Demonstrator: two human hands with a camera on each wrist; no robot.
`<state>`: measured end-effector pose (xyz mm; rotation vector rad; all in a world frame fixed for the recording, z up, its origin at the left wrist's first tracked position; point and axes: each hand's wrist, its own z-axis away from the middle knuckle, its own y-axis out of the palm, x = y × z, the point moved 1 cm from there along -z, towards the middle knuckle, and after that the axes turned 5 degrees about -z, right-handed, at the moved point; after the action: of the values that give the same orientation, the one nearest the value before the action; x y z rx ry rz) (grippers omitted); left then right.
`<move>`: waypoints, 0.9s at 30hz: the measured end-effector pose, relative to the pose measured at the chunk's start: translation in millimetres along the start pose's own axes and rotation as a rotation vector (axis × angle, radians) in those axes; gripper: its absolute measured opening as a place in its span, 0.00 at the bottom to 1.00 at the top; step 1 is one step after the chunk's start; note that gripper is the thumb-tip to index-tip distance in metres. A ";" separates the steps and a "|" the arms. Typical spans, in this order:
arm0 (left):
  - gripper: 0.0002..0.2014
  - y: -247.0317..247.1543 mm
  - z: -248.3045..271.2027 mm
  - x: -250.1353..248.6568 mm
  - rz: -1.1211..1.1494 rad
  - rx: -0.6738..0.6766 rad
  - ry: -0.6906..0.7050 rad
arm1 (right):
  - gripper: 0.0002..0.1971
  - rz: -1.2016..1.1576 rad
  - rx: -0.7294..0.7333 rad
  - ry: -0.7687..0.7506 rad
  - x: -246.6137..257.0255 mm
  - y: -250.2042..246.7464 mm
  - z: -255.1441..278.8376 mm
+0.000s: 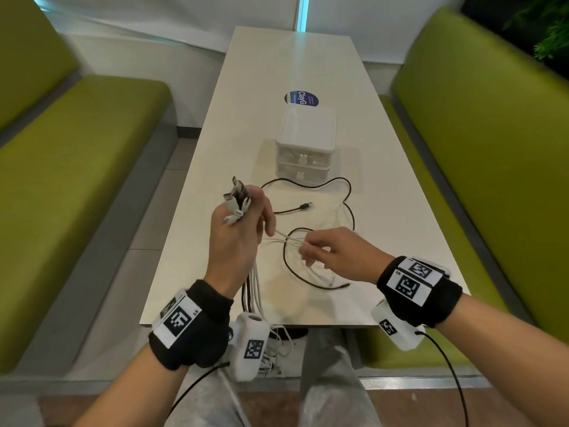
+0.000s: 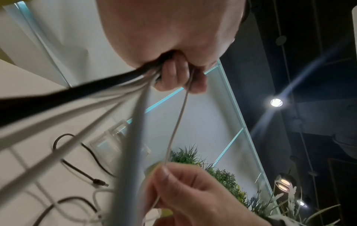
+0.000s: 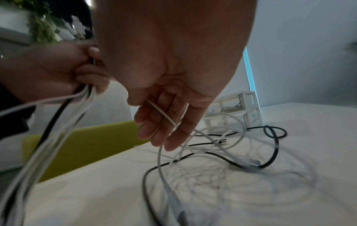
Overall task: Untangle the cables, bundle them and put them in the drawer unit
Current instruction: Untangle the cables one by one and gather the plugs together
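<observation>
My left hand (image 1: pixel 238 224) is raised over the table's near left part and grips a bunch of white and black cables (image 1: pixel 235 200), with their plugs sticking up above the fist. The cable lengths (image 1: pixel 252 291) hang down past the table edge. My right hand (image 1: pixel 320 251) pinches one thin white cable (image 3: pixel 164 114) that runs taut from the left fist (image 2: pixel 179 76). A black cable (image 1: pixel 348 204) and loose white cables (image 3: pixel 212 143) lie tangled on the table. The white drawer unit (image 1: pixel 304 143) stands beyond them, both drawers closed.
The long white table (image 1: pixel 308 63) has a round blue sticker (image 1: pixel 301 98) behind the drawer unit. Green benches (image 1: pixel 77 149) run along both sides. My knees are below the near edge.
</observation>
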<state>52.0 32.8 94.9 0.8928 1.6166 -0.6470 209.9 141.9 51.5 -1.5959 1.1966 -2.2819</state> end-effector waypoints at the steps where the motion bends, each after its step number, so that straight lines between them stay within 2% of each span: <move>1: 0.22 -2.4 0.2 -3.9 0.012 -0.040 0.032 | 0.15 0.063 0.014 0.009 -4.2 -0.2 -0.5; 3: 0.22 -8.9 -1.4 -10.6 0.073 -0.116 0.077 | 0.15 0.169 0.054 0.052 -13.5 -2.1 -1.2; 5: 0.23 -14.6 -4.3 -12.7 0.101 -0.127 0.101 | 0.16 0.231 0.073 0.087 -19.3 -5.0 -2.3; 8: 0.24 -14.0 -2.7 -15.8 0.030 0.001 0.078 | 0.18 0.200 -0.013 0.083 -16.4 -8.8 -5.3; 12: 0.20 -6.0 -0.4 -6.7 -0.143 0.117 0.033 | 0.16 0.135 -0.124 0.043 -3.1 -11.9 -12.7; 16: 0.29 -2.7 -1.1 6.2 -0.286 0.178 -0.048 | 0.13 0.220 -0.159 -0.049 11.8 -18.6 -14.1; 21: 0.20 1.6 2.4 -4.7 -0.285 0.171 -0.024 | 0.12 0.284 -0.187 -0.126 27.8 -29.1 -16.4; 24: 0.17 5.3 2.8 -10.7 -0.260 0.201 0.006 | 0.18 0.353 -0.228 -0.181 35.3 -35.7 -19.4; 27: 0.18 7.5 4.7 -13.2 -0.260 0.211 0.051 | 0.21 0.412 -0.229 -0.158 39.0 -42.0 -21.4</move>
<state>62.0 30.4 107.1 0.8624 1.7495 -0.9978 188.8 162.6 105.1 -1.3982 1.6132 -1.7869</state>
